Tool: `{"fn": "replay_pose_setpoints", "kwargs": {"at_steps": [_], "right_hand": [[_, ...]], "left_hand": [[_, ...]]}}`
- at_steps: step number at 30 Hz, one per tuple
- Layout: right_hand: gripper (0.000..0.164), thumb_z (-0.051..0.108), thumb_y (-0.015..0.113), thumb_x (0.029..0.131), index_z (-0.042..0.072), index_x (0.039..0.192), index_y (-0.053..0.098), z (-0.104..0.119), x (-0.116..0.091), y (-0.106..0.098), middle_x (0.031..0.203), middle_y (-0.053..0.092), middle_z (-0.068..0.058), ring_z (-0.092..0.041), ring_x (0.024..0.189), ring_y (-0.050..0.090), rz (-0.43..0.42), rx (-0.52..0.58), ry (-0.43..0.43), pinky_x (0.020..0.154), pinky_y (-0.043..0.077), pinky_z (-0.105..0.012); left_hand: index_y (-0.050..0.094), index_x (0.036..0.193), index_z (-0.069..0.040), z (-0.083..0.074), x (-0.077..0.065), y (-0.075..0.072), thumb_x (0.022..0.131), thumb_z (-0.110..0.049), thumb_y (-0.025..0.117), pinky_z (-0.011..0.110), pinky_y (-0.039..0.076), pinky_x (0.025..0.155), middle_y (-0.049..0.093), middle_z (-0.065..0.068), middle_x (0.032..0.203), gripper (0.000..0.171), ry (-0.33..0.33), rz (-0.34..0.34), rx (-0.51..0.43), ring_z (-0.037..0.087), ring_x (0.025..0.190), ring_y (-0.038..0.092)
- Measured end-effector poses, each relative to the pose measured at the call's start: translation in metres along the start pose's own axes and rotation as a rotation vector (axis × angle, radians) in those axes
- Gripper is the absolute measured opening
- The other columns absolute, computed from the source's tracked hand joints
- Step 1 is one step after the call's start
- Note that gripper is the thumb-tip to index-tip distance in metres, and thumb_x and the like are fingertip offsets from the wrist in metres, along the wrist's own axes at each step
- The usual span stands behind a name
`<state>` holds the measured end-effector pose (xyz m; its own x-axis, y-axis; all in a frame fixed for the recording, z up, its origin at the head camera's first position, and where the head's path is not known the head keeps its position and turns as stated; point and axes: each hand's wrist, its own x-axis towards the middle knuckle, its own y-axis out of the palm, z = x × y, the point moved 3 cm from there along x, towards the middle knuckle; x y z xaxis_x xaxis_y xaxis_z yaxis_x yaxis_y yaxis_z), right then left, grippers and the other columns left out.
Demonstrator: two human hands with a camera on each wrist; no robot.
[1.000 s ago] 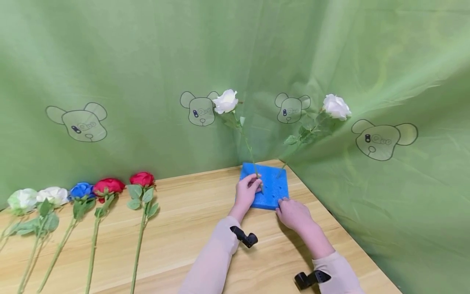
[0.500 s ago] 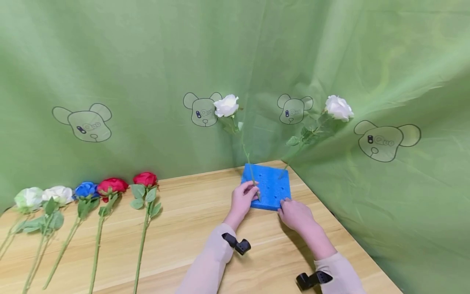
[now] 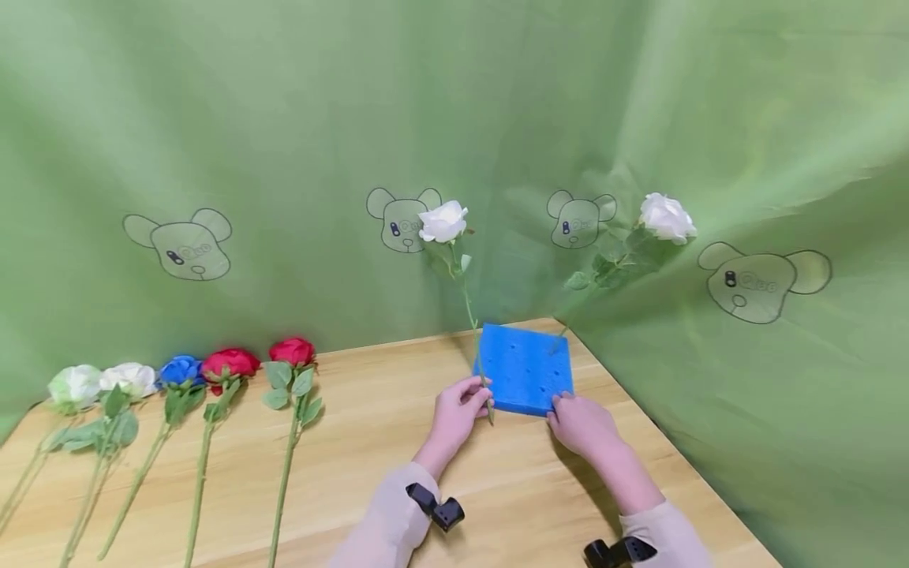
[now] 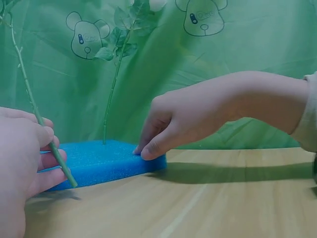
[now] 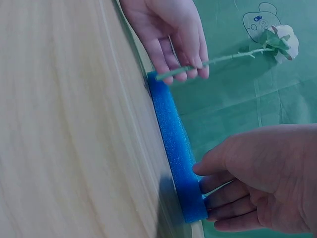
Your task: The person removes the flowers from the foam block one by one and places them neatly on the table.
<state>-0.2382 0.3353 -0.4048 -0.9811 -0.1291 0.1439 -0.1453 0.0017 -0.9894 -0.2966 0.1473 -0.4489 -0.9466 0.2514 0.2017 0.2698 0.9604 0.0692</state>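
My left hand (image 3: 454,414) pinches the lower stem of a white artificial rose (image 3: 443,222) between thumb and fingers. In the left wrist view, the cut end of that rose stem (image 4: 34,104) hangs free at the near left side of a blue foam block (image 4: 109,163). Several small holes dot the top of the foam block (image 3: 521,371). Its near right corner is gripped by my right hand (image 3: 585,426), thumb on the side and fingertip on top, as the left wrist view shows. A second white rose (image 3: 666,217) stands in the block's far right corner, leaning right.
On the left of the wooden table (image 3: 383,457) several roses lie in a row: a red rose (image 3: 292,352), another red rose (image 3: 230,364), a blue rose (image 3: 181,371), a white rose (image 3: 130,381) and a greenish-white rose (image 3: 76,386). Green curtain (image 3: 298,118) hangs behind and right.
The left hand has drawn the rose stem out of the foam, toward the near left and clear of the block. The right hand has kept its grip on the corner. The head view has shifted slightly.
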Motion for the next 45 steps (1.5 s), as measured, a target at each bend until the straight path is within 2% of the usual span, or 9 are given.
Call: {"fn": "replay_pose_setpoints", "kwargs": {"at_steps": [3, 7, 13, 19, 25, 30, 37, 41, 45], "right_hand": [[0.02, 0.018, 0.064, 0.091, -0.002, 0.088, 0.063, -0.003, -0.002, 0.0, 0.081, 0.063, -0.016, -0.032, 0.068, 0.064, -0.008, -0.014, 0.007, 0.055, 0.055, -0.045], [0.021, 0.018, 0.063, 0.091, -0.003, 0.088, 0.063, -0.002, -0.001, 0.0, 0.079, 0.06, -0.015, -0.03, 0.066, 0.062, -0.02, -0.028, 0.005, 0.054, 0.054, -0.044], [0.024, 0.018, 0.063, 0.091, -0.006, 0.096, 0.065, 0.001, -0.001, 0.005, 0.087, 0.064, -0.019, -0.034, 0.071, 0.065, 0.006, -0.019, 0.003, 0.057, 0.056, -0.046], [0.027, 0.017, 0.062, 0.091, -0.007, 0.103, 0.066, -0.003, 0.001, 0.005, 0.094, 0.067, -0.022, -0.039, 0.077, 0.067, 0.008, -0.011, 0.007, 0.061, 0.057, -0.05], [0.028, 0.019, 0.062, 0.092, -0.007, 0.104, 0.066, -0.002, 0.0, 0.007, 0.105, 0.068, -0.026, -0.042, 0.085, 0.068, 0.023, -0.021, -0.009, 0.066, 0.059, -0.052], [0.024, 0.018, 0.062, 0.092, -0.005, 0.099, 0.066, 0.0, -0.001, 0.007, 0.1, 0.068, -0.024, -0.04, 0.081, 0.068, 0.018, -0.017, -0.003, 0.063, 0.058, -0.051], [0.029, 0.018, 0.062, 0.092, -0.006, 0.106, 0.067, -0.001, 0.002, 0.004, 0.104, 0.069, -0.025, -0.04, 0.083, 0.068, 0.007, -0.018, 0.002, 0.064, 0.058, -0.05], [0.025, 0.018, 0.063, 0.091, -0.006, 0.1, 0.066, -0.002, 0.002, 0.004, 0.094, 0.067, -0.022, -0.037, 0.075, 0.067, -0.007, -0.021, -0.001, 0.06, 0.057, -0.048], [0.025, 0.018, 0.063, 0.092, -0.005, 0.099, 0.066, -0.003, -0.001, 0.005, 0.094, 0.068, -0.022, -0.038, 0.076, 0.067, 0.007, -0.021, -0.008, 0.061, 0.058, -0.048]], "left_hand": [[0.066, 0.115, 0.007, 0.012, -0.002, -0.003, 0.094, -0.004, 0.062, 0.035, 0.063, 0.077, 0.068, 0.029, 0.101, 0.024, -0.013, 0.002, -0.002, 0.039, 0.092, 0.068], [0.067, 0.115, 0.005, 0.009, -0.012, -0.013, 0.093, -0.007, 0.063, 0.028, 0.062, 0.073, 0.068, 0.029, 0.102, 0.025, -0.008, 0.004, 0.011, 0.034, 0.09, 0.069], [0.066, 0.116, 0.005, 0.005, -0.034, -0.028, 0.093, -0.008, 0.063, 0.025, 0.062, 0.074, 0.068, 0.028, 0.104, 0.026, -0.075, 0.039, 0.031, 0.021, 0.087, 0.069], [0.06, 0.121, 0.008, 0.002, -0.049, -0.045, 0.094, -0.007, 0.062, 0.027, 0.062, 0.077, 0.066, 0.03, 0.106, 0.031, -0.084, 0.045, 0.008, 0.021, 0.089, 0.07], [0.06, 0.123, 0.007, -0.004, -0.073, -0.068, 0.093, -0.008, 0.063, 0.028, 0.062, 0.076, 0.065, 0.027, 0.105, 0.033, -0.116, 0.029, 0.021, 0.018, 0.088, 0.07], [0.058, 0.124, 0.007, -0.01, -0.091, -0.086, 0.092, -0.009, 0.065, 0.028, 0.062, 0.076, 0.065, 0.026, 0.106, 0.037, -0.149, 0.022, 0.02, 0.016, 0.087, 0.069], [0.055, 0.125, 0.009, -0.016, -0.116, -0.108, 0.091, -0.008, 0.066, 0.031, 0.063, 0.073, 0.065, 0.023, 0.104, 0.04, -0.202, 0.016, 0.009, 0.012, 0.083, 0.069], [0.053, 0.126, 0.01, -0.019, -0.125, -0.116, 0.091, -0.009, 0.066, 0.031, 0.063, 0.073, 0.065, 0.02, 0.103, 0.042, -0.229, 0.033, -0.001, 0.013, 0.084, 0.069], [0.05, 0.128, 0.012, -0.021, -0.135, -0.122, 0.091, -0.01, 0.065, 0.03, 0.063, 0.073, 0.066, 0.011, 0.099, 0.045, -0.282, 0.057, -0.05, 0.015, 0.085, 0.069]]}}
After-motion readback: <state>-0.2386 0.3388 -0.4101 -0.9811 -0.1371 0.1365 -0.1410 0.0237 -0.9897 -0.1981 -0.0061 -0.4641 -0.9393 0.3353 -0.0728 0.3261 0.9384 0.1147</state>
